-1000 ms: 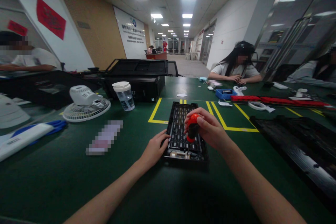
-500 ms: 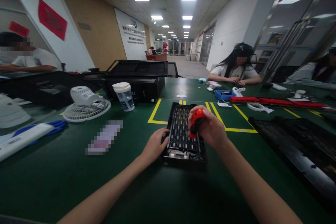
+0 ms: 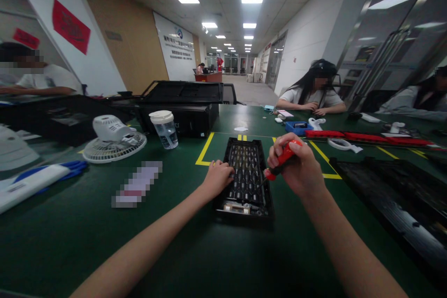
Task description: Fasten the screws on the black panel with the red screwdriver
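A long black mesh panel (image 3: pixel 244 167) with a raised rim lies on the green table in front of me. My left hand (image 3: pixel 217 179) grips its left side, the bent fingers reaching over the rim onto the mesh. In my right hand (image 3: pixel 303 167) is a red and black screwdriver (image 3: pixel 284 154), the fingers wrapped round its handle. Its thin shaft slants down and left toward the lower right part of the mesh; whether the tip touches is too dark to tell. A small light-coloured part (image 3: pixel 236 208) sits at the panel's near end.
Left of the panel are a lidded cup (image 3: pixel 165 130), a white fan (image 3: pixel 113 139) and a blurred-out flat object (image 3: pixel 138 185). Behind stands a black case (image 3: pixel 181 114). Dark panels (image 3: pixel 391 195) lie on the right. Another person (image 3: pixel 314 91) sits across the table, near a blue tray (image 3: pixel 298 127).
My right hand has swung right and tilted the screwdriver, bringing its shaft into view. My left hand has slid up the panel's side, its fingers now further over the mesh.
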{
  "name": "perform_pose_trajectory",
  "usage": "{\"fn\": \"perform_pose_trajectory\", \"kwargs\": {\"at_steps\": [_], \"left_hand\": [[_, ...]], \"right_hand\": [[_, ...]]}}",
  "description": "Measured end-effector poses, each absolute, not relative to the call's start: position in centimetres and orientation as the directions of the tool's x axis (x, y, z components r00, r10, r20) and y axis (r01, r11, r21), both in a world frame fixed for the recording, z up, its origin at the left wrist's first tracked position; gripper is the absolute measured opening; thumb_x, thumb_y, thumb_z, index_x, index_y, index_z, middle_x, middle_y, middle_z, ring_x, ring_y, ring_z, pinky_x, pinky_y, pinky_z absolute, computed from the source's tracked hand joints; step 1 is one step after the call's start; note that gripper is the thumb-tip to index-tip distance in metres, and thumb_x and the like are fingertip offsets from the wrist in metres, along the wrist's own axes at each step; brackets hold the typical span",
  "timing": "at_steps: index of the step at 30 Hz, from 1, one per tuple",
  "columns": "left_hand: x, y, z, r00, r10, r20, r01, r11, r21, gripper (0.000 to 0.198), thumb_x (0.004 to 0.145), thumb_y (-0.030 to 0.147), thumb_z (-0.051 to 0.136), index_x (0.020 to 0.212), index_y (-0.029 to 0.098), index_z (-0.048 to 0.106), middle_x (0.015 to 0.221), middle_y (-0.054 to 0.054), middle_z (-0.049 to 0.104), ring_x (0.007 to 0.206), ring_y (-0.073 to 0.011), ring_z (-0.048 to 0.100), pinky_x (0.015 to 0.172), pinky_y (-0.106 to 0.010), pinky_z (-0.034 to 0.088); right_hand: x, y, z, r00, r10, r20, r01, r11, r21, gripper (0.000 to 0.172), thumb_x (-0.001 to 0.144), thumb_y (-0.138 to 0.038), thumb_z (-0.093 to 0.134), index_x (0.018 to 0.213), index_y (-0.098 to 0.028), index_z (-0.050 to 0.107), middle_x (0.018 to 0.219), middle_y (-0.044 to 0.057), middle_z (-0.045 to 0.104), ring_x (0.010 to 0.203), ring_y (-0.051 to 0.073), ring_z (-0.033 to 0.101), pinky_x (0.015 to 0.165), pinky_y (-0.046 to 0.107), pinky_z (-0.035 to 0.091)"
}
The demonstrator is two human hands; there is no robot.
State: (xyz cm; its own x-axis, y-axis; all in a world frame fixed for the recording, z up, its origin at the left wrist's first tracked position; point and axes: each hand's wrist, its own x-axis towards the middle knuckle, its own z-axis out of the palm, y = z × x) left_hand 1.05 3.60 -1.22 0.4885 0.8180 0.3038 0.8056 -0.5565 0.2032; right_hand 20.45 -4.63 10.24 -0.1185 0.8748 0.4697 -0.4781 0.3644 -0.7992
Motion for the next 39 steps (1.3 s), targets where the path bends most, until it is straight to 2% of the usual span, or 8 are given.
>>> {"fn": "perform_pose_trajectory", "kwargs": {"at_steps": [3,7,14,17,26,32,36,39], "left_hand": [[1.5,3.9,-1.4,0.509,0.811,0.29,0.809,-0.565,0.162,0.008,0.071,0.018,0.063,0.076,0.024,0.066,0.086,-0.005,0.065,0.098,-0.0286,0.05,0.098,-0.056,0.022],[1.7,4.0,-1.7,0.522,0.798,0.302,0.807,-0.577,0.129,0.01,0.07,0.013,0.063,0.072,0.023,0.064,0.083,-0.005,0.066,0.097,-0.0286,0.051,0.1,-0.059,0.014],[1.7,3.8,-1.9,0.545,0.774,0.323,0.816,-0.578,0.006,0.012,0.076,0.012,0.056,0.076,0.021,0.064,0.077,-0.007,0.066,0.089,-0.0264,0.056,0.099,-0.058,0.017],[1.8,3.8,-1.9,0.556,0.763,0.33,0.81,-0.586,-0.01,0.015,0.078,0.012,0.053,0.074,0.02,0.064,0.075,-0.007,0.066,0.088,-0.0266,0.056,0.099,-0.057,0.02],[1.8,4.4,-2.6,0.499,0.809,0.31,0.821,-0.556,0.128,0.022,0.082,0.015,0.046,0.08,0.019,0.067,0.087,-0.01,0.065,0.091,-0.0263,0.055,0.095,-0.051,0.028],[1.5,5.0,-2.6,0.502,0.818,0.283,0.795,-0.565,0.222,0.014,0.079,0.02,0.056,0.083,0.02,0.069,0.083,-0.007,0.066,0.085,-0.0225,0.057,0.083,-0.037,0.038],[1.0,4.6,-2.1,0.499,0.818,0.287,0.77,-0.57,0.287,0.013,0.078,0.023,0.06,0.087,0.021,0.069,0.088,-0.004,0.068,0.087,-0.0193,0.058,0.08,-0.03,0.039],[0.6,3.4,-1.3,0.483,0.822,0.301,0.706,-0.569,0.422,0.014,0.078,0.023,0.06,0.089,0.021,0.069,0.084,-0.003,0.069,0.081,-0.0174,0.059,0.076,-0.027,0.041]], "right_hand": [[20.7,-5.1,10.9,-0.095,0.873,0.478,-0.482,0.379,-0.79,0.007,0.076,-0.025,0.046,0.074,-0.021,0.052,0.063,-0.002,0.042,0.052,0.01,0.044,0.048,0.025,0.036],[20.8,-5.4,11.3,-0.08,0.873,0.48,-0.472,0.391,-0.79,0.008,0.075,-0.028,0.047,0.074,-0.021,0.051,0.063,-0.003,0.04,0.051,0.01,0.042,0.048,0.025,0.035],[20.8,-5.8,11.7,-0.072,0.864,0.499,-0.481,0.408,-0.776,0.008,0.075,-0.027,0.047,0.072,-0.021,0.051,0.062,-0.003,0.039,0.05,0.01,0.041,0.047,0.025,0.034],[20.8,-5.9,11.7,-0.07,0.865,0.496,-0.486,0.405,-0.774,0.008,0.075,-0.027,0.047,0.072,-0.02,0.051,0.062,-0.003,0.039,0.049,0.01,0.041,0.047,0.025,0.034],[20.6,-6.0,11.8,-0.066,0.864,0.499,-0.489,0.408,-0.771,0.007,0.074,-0.025,0.048,0.07,-0.02,0.052,0.061,-0.003,0.039,0.049,0.01,0.042,0.046,0.024,0.034],[20.6,-5.8,11.6,-0.072,0.863,0.501,-0.497,0.404,-0.768,0.007,0.074,-0.025,0.049,0.07,-0.02,0.052,0.059,-0.004,0.04,0.048,0.01,0.042,0.045,0.024,0.034],[20.7,-5.8,11.6,-0.063,0.863,0.501,-0.495,0.409,-0.767,0.007,0.073,-0.025,0.049,0.07,-0.02,0.052,0.059,-0.004,0.041,0.047,0.009,0.042,0.045,0.024,0.034],[20.7,-5.9,11.7,-0.052,0.86,0.508,-0.495,0.419,-0.761,0.007,0.073,-0.024,0.049,0.069,-0.019,0.052,0.057,-0.004,0.041,0.046,0.009,0.042,0.044,0.023,0.034]]}}
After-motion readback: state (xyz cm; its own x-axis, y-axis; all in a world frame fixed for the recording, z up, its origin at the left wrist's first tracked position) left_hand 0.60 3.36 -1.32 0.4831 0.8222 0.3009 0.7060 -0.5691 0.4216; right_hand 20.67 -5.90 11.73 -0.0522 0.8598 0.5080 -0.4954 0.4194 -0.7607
